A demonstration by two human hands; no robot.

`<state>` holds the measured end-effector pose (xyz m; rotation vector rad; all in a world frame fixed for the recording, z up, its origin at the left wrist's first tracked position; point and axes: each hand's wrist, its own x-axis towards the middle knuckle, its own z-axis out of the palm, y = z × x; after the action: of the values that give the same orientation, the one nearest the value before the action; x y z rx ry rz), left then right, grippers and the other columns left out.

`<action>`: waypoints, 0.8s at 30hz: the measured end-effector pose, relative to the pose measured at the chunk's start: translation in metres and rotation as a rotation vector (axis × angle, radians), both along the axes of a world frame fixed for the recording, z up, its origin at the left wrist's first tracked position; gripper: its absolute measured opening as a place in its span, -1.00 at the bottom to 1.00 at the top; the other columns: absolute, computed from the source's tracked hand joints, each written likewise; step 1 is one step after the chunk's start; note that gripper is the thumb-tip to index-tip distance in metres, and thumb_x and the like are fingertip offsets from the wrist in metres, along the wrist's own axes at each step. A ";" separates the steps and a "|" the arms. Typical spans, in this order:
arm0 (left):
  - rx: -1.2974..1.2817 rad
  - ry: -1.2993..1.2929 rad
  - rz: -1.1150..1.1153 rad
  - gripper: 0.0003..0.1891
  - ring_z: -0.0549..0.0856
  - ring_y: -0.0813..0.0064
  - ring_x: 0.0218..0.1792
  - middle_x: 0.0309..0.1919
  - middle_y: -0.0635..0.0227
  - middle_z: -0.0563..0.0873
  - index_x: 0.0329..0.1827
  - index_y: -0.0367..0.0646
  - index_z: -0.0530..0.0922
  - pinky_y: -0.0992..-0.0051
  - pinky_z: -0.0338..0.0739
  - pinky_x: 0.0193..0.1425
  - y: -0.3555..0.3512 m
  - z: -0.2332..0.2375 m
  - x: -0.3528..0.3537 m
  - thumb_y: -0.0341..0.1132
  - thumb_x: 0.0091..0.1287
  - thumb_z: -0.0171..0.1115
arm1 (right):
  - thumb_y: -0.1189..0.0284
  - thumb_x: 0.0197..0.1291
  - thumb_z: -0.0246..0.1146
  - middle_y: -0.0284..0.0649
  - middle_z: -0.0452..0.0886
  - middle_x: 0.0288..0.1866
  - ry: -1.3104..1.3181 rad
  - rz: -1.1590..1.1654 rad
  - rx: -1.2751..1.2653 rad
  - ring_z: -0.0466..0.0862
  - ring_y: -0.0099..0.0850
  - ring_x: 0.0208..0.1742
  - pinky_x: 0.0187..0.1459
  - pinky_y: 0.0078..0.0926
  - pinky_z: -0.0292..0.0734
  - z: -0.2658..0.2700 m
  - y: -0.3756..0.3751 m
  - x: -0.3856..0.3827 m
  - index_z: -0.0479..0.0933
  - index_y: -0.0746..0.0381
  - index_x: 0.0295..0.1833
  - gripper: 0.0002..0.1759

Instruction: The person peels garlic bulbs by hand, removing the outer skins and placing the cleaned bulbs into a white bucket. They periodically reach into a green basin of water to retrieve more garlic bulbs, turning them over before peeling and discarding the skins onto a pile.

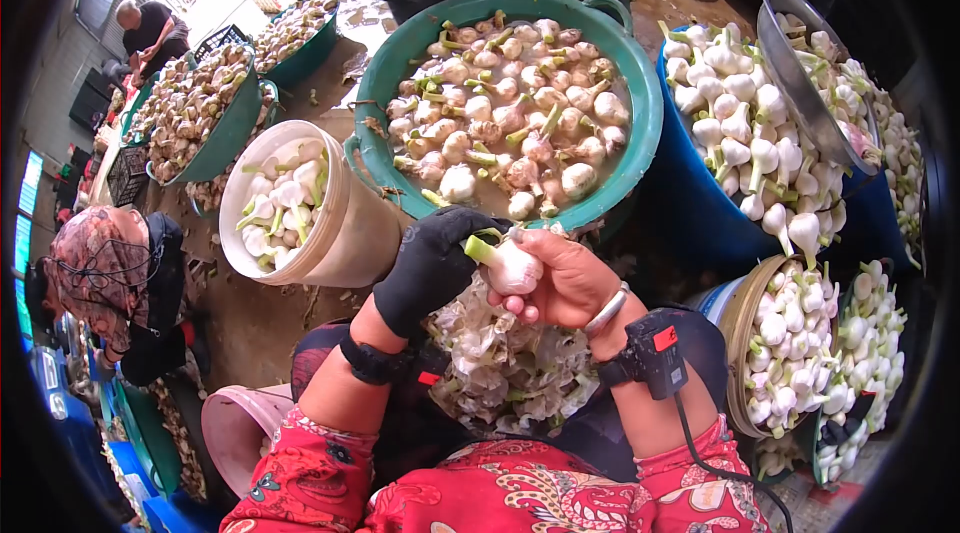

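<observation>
Floor (240, 338) of the work area: brown, wet-looking, scraps strewn about. Nearest, both hands meet at ctr.: L hand (425, 268) (gloved in black) & R hand (578, 278) (bare, w/ bracelet (607, 310) at the wrist) hold one garlic bulb (515, 273), its green stem pointing up & to the L. L grip: closed at the stem side; R grip: closed round the bulb, some fingertips beneath it. Below the bulb: peel heap (510, 373), whitish, papery. Just beyond, L: white bucket (360, 233) w/ pale bulbs; ctr.: lg. green basin (645, 123), many bulbs in muddy water. R side, near to far: tan bucket (738, 358) & blue tub (688, 203), both heaped w/ white bulbs; metal basin (800, 63), tilted, near the latter. Farther off, L: person w/ patterned head covering (100, 258), bent fwd.; then green tub (225, 148) of brownish garlic; last, person in dark top (160, 28), stooped.
</observation>
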<state>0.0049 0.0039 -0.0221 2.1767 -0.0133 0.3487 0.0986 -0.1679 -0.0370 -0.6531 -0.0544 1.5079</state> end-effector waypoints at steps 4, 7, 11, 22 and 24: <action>-0.871 0.246 0.100 -0.67 0.65 0.54 -0.26 -0.29 0.39 0.68 0.16 -0.34 0.51 0.55 0.53 -0.10 -0.003 0.012 -0.003 -0.36 0.42 0.03 | 0.16 0.33 0.13 0.06 0.64 -0.18 -0.019 -0.091 0.102 0.68 -0.36 -0.37 -0.43 -0.57 0.58 -0.003 -0.004 0.000 0.41 0.33 0.14 -0.53; -0.993 0.255 -0.001 -0.61 0.63 0.59 -0.31 -0.32 0.37 0.67 0.24 -0.31 0.45 0.59 0.52 -0.16 0.007 0.012 -0.006 -0.37 0.39 0.03 | 0.27 0.27 0.23 -0.03 0.62 -0.11 -0.198 -0.259 0.073 0.68 -0.34 -0.25 -0.28 -0.49 0.62 0.000 -0.006 0.003 0.33 0.31 0.19 -0.51; -0.967 0.292 -0.042 -0.58 0.60 0.63 -0.32 -0.23 0.39 0.68 0.21 -0.24 0.52 0.59 0.53 -0.20 -0.003 0.013 -0.007 -0.42 0.26 0.25 | 0.31 0.27 0.23 -0.21 0.57 -0.22 -0.331 -0.273 0.150 0.59 -0.45 -0.31 -0.24 -0.45 0.57 -0.006 0.004 -0.002 0.34 0.28 0.13 -0.58; -0.827 0.272 0.136 -0.73 0.62 0.58 -0.38 -0.36 0.34 0.68 0.00 -0.33 0.57 0.56 0.52 -0.24 0.008 0.002 -0.003 -0.42 0.26 0.20 | 0.51 0.17 0.13 -0.14 0.54 -0.41 -1.811 -0.741 -0.207 0.55 -0.22 -0.40 -0.29 -0.33 0.45 0.007 0.015 -0.009 0.50 0.31 -0.28 -0.91; -0.827 0.238 0.159 -0.73 0.63 0.56 -0.37 -0.35 0.33 0.68 0.00 -0.34 0.57 0.55 0.53 -0.23 0.016 0.004 -0.005 -0.41 0.26 0.19 | 0.49 0.10 0.14 -0.13 0.46 -0.40 -2.067 -0.575 -0.016 0.48 -0.11 -0.32 -0.21 -0.20 0.42 0.015 0.011 -0.022 0.48 0.25 -0.32 -0.93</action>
<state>-0.0005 0.0196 -0.0178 1.3844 0.3748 0.1386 0.0771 -0.1567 -0.0224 -1.7665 -1.2665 -0.2104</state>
